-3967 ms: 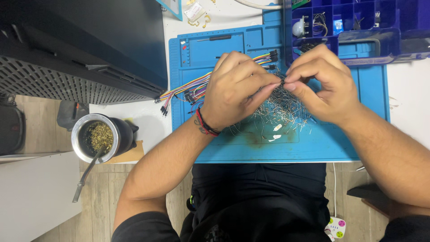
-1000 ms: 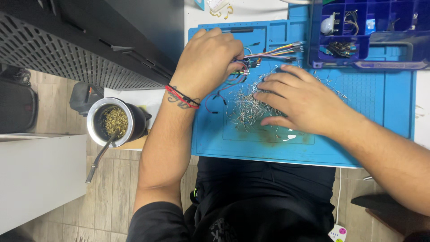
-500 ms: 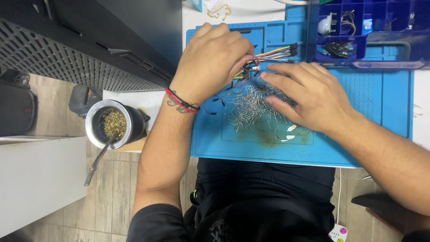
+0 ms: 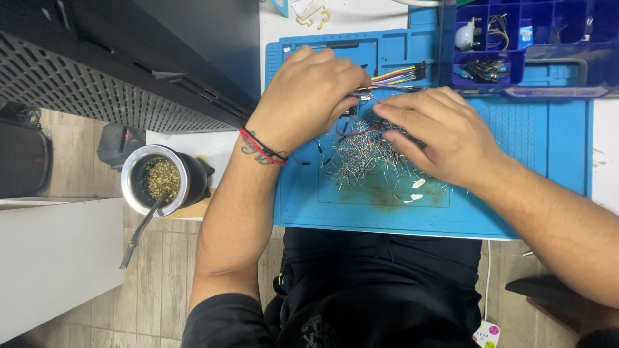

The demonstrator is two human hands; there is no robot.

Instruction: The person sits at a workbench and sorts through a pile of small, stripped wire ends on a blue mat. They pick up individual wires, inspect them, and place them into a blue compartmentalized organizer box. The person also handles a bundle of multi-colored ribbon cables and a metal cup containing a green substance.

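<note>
A pile of small thin-legged metal components (image 4: 371, 158) lies on a blue work mat (image 4: 554, 148). My left hand (image 4: 309, 96) rests over the pile's upper left, fingers curled and pinching small leads near the bundle of coloured jumper wires (image 4: 396, 75). My right hand (image 4: 438, 132) lies over the right of the pile, its fingertips meeting the left hand's at the same small piece. What exactly sits between the fingertips is too small to tell. A red and black band circles my left wrist.
A blue compartment box (image 4: 529, 38) of electronic parts stands at the mat's upper right. A metal cup of green herb with a metal straw (image 4: 158, 180) sits left of the mat. A dark perforated case (image 4: 116, 71) fills the upper left. Small white bits (image 4: 416, 187) lie on the mat.
Four seconds ago both hands were raised together over the pile. Since then the left hand reached up towards the jumper wires, and the right hand has slid up to meet it.
</note>
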